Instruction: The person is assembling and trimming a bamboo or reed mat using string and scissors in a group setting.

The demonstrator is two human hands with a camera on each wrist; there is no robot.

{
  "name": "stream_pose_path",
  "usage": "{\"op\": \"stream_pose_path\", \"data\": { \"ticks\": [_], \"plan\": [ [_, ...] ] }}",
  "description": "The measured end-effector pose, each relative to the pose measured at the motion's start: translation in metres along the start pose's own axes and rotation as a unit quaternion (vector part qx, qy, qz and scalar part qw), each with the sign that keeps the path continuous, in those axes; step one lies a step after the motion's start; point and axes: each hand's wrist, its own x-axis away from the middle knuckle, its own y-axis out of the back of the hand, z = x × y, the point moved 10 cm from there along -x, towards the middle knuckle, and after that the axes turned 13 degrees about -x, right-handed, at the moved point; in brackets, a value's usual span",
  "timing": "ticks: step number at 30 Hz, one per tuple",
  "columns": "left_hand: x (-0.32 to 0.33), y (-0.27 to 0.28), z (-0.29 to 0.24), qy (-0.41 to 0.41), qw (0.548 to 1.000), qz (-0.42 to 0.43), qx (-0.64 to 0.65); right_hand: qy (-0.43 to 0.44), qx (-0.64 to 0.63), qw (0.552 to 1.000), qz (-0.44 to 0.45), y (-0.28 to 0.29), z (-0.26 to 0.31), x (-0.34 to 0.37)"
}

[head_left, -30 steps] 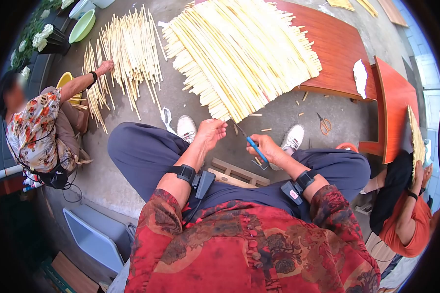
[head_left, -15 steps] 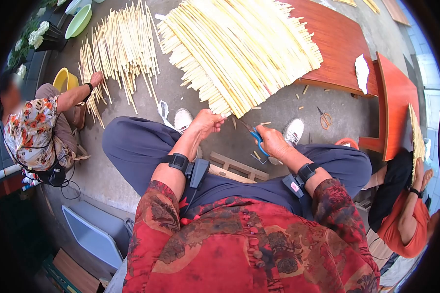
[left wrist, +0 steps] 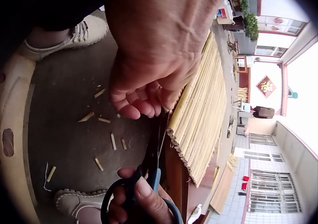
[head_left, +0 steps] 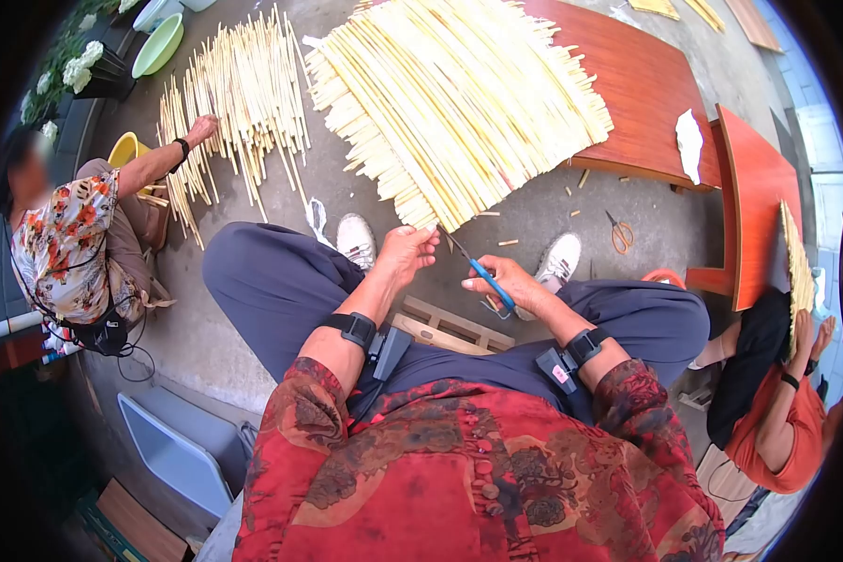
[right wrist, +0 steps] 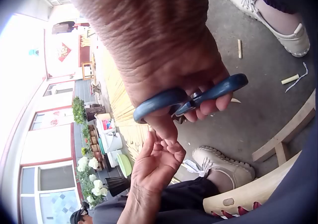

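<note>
A mat of pale yellow stalks [head_left: 468, 103] slopes down toward me, its near corner at my hands. My left hand [head_left: 408, 255] pinches a stalk end [left wrist: 166, 109] at that corner between thumb and finger, the other fingers loosely curled. In my right hand [head_left: 515, 283] are blue-handled scissors [head_left: 489, 279], thumb and fingers through the loops. The blades [left wrist: 159, 139] point at the pinched end and reach right up to the left fingertips. In the right wrist view, the palm and handles [right wrist: 159, 103] hide most of the blades.
The mat lies partly over a reddish-brown table [head_left: 642, 84]. Cut stalk bits [left wrist: 113, 141] and orange-handled scissors [head_left: 622, 234] lie on the concrete floor. Loose stalks [head_left: 248, 94] spread at left, where a person [head_left: 75, 225] reaches in. Another person [head_left: 782, 426] sits at right. A wooden stool edge [head_left: 450, 328] shows between my legs.
Half a second ago the blue scissors stood back from the corner with handles spread; now they point in at the left fingertips. The person at left has reached farther over the stalks.
</note>
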Motion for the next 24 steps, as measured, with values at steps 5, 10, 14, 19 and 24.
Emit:
{"op": "stream_pose_path", "data": {
  "ticks": [5,10,14,19,24],
  "plan": [
    [-0.005,0.005,-0.004,-0.028,1.000,0.010,-0.005,-0.045,-0.064,0.997,0.027,-0.005,-0.006,0.004],
    [-0.012,0.004,-0.004,-0.056,0.997,0.048,0.003,-0.032,-0.061,0.997,0.046,-0.003,-0.007,0.002],
    [-0.014,-0.002,-0.009,-0.088,0.994,0.059,0.001,-0.031,-0.073,0.995,0.053,0.000,-0.007,0.009],
    [-0.013,0.003,-0.025,-0.139,0.976,0.032,-0.168,-0.047,-0.138,0.987,0.075,-0.004,0.001,0.024],
    [-0.012,0.005,-0.038,-0.259,0.925,-0.016,-0.278,-0.029,-0.026,0.999,0.036,0.005,-0.003,0.017]
  ]
}}
